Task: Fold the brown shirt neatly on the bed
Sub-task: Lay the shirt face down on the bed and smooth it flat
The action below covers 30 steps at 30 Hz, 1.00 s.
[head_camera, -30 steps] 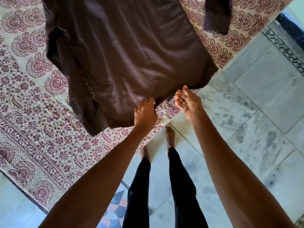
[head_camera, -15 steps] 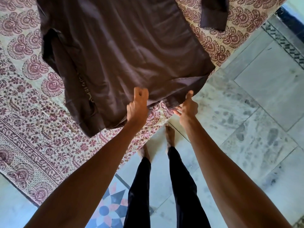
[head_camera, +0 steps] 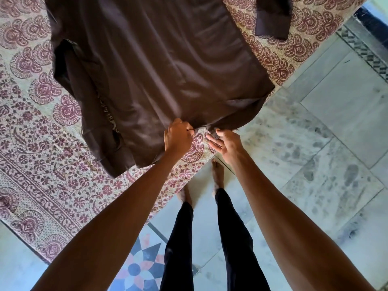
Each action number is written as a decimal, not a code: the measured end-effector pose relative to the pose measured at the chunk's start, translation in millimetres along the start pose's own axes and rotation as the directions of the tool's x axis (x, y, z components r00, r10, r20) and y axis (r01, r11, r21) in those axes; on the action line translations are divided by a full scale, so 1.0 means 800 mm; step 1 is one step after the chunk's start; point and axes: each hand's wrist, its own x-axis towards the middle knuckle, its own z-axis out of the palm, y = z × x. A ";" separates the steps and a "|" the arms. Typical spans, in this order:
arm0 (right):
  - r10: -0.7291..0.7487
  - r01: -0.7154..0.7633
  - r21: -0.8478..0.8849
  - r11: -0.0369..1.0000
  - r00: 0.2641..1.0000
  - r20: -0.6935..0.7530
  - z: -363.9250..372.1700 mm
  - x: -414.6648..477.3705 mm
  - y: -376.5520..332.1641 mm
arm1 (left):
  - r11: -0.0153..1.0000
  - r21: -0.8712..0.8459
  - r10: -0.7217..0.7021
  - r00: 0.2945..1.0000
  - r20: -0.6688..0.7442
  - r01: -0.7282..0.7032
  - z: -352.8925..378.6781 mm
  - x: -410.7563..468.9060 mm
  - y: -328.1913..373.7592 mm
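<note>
The brown shirt [head_camera: 159, 66] lies spread on the bed [head_camera: 37, 143], which wears a maroon-and-cream floral cover. Its left side is folded over in a rumpled strip, and one sleeve cuff [head_camera: 273, 17] lies apart at the top right. My left hand [head_camera: 178, 137] is closed on the shirt's near hem at the bed's corner. My right hand [head_camera: 226, 141] sits just to its right, thumb and fingertips touching the hem's edge, the other fingers spread.
The bed's corner points toward my bare feet [head_camera: 217, 171] on a pale marble floor [head_camera: 315, 143]. A coloured star inlay [head_camera: 138, 267] marks the floor beside my legs. A dark patterned border [head_camera: 365, 53] runs along the floor at the right.
Both hands have come together at the hem near the bed's corner. My left hand has closed on the cloth; the hem's right end has settled flatter.
</note>
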 end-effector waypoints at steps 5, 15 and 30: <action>0.118 -0.165 0.294 0.941 0.978 0.172 0.007 -0.005 -0.002 | 0.970 -0.203 -0.097 0.977 0.189 0.135 -0.019 0.025 -0.009; 0.016 -0.052 0.226 0.973 0.987 0.159 0.007 0.003 0.002 | 0.992 -0.126 0.024 0.953 0.303 0.015 -0.010 0.027 -0.009; -0.133 0.116 -0.145 0.983 0.984 -0.119 -0.029 0.005 0.011 | 0.966 -0.121 0.240 0.967 0.088 -0.229 -0.015 -0.029 0.017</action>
